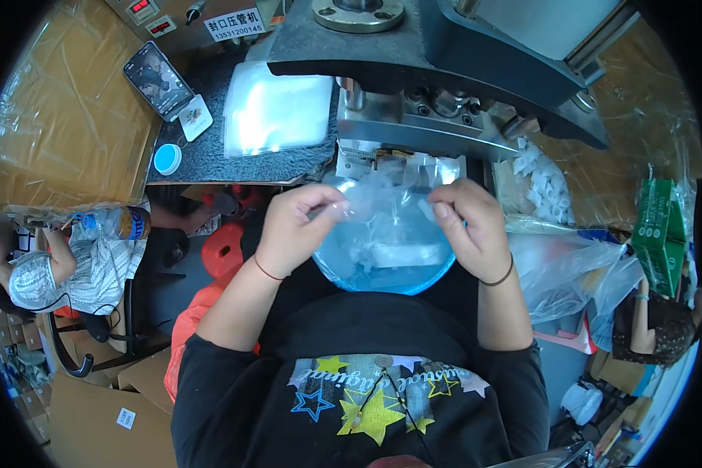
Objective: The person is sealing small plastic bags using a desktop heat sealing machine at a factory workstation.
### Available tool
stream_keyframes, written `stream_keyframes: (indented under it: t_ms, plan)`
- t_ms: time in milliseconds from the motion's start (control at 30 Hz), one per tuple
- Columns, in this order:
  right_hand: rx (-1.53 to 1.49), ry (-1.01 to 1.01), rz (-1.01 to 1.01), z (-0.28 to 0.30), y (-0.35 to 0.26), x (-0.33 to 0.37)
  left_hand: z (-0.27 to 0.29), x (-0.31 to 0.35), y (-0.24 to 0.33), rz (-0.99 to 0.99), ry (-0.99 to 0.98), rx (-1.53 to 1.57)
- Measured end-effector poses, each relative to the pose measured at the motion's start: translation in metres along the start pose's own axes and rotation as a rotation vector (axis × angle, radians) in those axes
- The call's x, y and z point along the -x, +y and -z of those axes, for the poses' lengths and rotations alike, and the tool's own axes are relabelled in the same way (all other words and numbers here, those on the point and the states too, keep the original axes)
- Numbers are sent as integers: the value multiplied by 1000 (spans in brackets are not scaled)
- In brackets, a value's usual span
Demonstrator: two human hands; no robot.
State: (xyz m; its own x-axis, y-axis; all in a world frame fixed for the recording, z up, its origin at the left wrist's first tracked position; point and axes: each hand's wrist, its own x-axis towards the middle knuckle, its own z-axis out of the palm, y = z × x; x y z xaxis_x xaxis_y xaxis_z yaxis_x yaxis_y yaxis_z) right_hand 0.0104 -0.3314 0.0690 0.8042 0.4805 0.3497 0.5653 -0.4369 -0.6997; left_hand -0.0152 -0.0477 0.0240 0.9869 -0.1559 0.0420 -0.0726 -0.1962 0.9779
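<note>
Both hands are raised in front of a press machine (429, 129), above a blue basin (417, 288) in my lap. A thin clear plastic piece (370, 199) stretches between them; its exact shape is hard to make out. My left hand (295, 230) pinches its left side between thumb and fingers. At the other side, my right hand (476, 230) has thumb and curled fingers closed on its edge. More clear plastic pieces (405, 253) lie in the basin, below my fingers.
Left of the press, a stack of clear plastic sheets (277, 109) lies on a dark cloth near a propped phone (157, 78) and a round blue-lidded tub (167, 159). White scraps (544, 183) heap up at right. Other people sit at both sides; a red stool (222, 248) stands left.
</note>
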Motion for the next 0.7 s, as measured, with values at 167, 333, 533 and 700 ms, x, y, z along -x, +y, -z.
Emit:
stream_keyframes:
  t_ms: [167, 333, 533, 700]
  plan:
    - [-40, 200, 39, -6, -4, -21, -34, 5, 2, 53, -173, 102]
    - [-55, 232, -155, 7, -1, 2, -58, 14, -8, 276, -308, 474]
    - [116, 112, -11, 21, 4, 1, -75, 13, -11, 278, -421, 523]
    - [108, -119, -70, 30, 2, 2, -81, 10, -3, 464, -563, 621]
